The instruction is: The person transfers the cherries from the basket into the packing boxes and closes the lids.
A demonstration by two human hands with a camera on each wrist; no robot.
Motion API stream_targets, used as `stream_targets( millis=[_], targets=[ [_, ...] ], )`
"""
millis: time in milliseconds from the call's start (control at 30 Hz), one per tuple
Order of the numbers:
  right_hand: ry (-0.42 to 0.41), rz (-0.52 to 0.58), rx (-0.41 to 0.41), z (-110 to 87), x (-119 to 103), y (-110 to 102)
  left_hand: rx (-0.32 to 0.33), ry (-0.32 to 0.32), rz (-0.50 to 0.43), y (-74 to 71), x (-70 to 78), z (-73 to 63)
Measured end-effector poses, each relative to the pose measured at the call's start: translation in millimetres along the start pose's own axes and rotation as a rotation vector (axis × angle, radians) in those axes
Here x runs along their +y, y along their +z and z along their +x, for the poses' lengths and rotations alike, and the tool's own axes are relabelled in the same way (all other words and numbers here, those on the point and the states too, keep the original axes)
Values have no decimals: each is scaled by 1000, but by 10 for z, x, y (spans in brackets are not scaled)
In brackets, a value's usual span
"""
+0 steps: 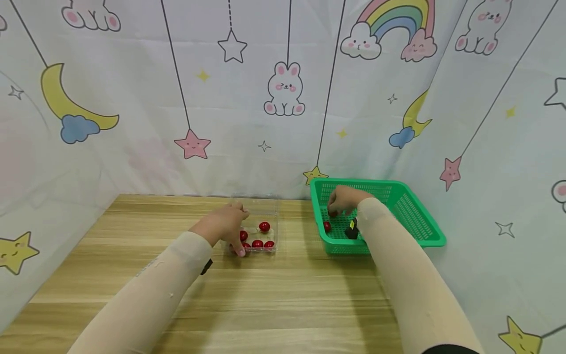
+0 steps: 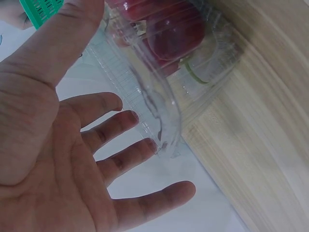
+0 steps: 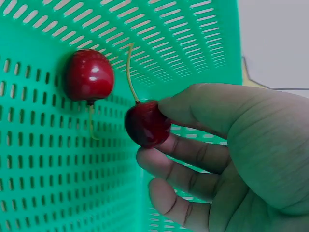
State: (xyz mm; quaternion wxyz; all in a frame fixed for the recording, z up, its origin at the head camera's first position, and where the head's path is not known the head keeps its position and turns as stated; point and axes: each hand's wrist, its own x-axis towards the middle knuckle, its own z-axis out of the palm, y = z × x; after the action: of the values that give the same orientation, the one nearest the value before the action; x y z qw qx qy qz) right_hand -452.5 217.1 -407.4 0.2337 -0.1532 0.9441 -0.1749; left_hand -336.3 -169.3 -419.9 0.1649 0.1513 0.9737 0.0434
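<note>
A clear plastic clamshell box (image 1: 261, 248) with its lid raised stands on the wooden table, holding several dark red cherries (image 1: 264, 226). At its left side is my left hand (image 1: 222, 223), the thumb against the front corner; in the left wrist view the fingers (image 2: 113, 130) are spread, with fingertips along the plastic wall. My right hand (image 1: 347, 199) reaches into a green basket (image 1: 422, 221) and pinches a cherry (image 3: 147, 124) between thumb and fingers, its stem pointing up in the right wrist view. Beside it, another stemmed cherry (image 3: 89, 76) lies in the basket.
The basket has slotted walls and stands at the right of the wooden table (image 1: 265, 305). A printed cloth (image 1: 247, 108) hangs right behind the table and along both sides. A small black device (image 1: 352, 229) with a yellow mark is at my right wrist.
</note>
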Motion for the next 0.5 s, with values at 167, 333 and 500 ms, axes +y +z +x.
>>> stream_targets(
  millis=[167, 333, 500],
  targets=[
    [-27, -61, 63, -79, -53, -91, -3, 0, 5, -10, 6, 3],
    [-68, -124, 120, -139, -93, -193, -7, -5, 0, -16, 4, 9],
    [-102, -107, 210, -226, -218, -278, -10, -4, -3, -12, 0, -2]
  ],
)
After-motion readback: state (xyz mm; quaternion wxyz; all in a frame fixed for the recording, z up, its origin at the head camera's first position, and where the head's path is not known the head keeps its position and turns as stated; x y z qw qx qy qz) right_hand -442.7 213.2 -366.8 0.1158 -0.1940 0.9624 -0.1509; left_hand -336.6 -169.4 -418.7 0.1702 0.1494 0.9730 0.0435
